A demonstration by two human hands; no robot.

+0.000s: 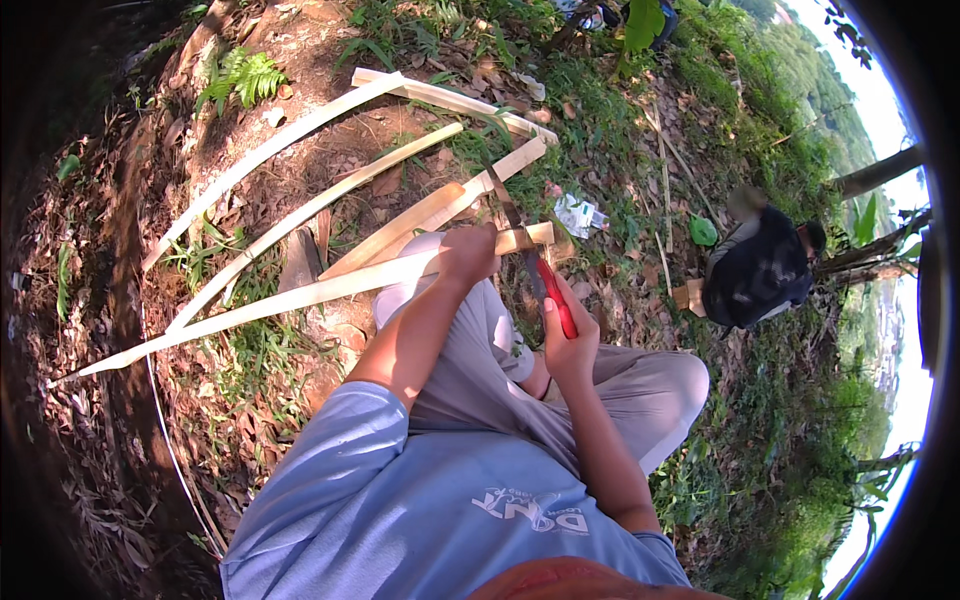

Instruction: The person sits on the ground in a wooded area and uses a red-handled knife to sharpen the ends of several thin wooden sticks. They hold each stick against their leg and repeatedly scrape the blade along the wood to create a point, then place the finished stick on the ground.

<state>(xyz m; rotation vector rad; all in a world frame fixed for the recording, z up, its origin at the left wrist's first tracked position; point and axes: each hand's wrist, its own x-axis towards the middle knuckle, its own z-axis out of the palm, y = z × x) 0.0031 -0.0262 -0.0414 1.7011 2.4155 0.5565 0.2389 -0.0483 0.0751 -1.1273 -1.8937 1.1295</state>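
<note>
Across my raised knee lies a long pale wooden strip (330, 289), its thin end reaching far to the left. My left hand (468, 253) is closed around it near its right end. My right hand (572, 335) grips the red and black handle of a hand saw (556, 300). The saw's long dark blade crosses the strip just right of my left hand and points away from me. Whether the blade's edge touches the wood, I cannot tell. Beyond the held strip, a shorter wooden strip (395, 232) lies on the ground.
More pale strips (290, 132) lie on the leafy ground ahead. A white and green plastic packet (578, 215) sits right of them. Another person (757, 265) in dark clothing crouches at the right. A fern (243, 78) grows at the far left, and tree trunks (880, 172) stand at the right edge.
</note>
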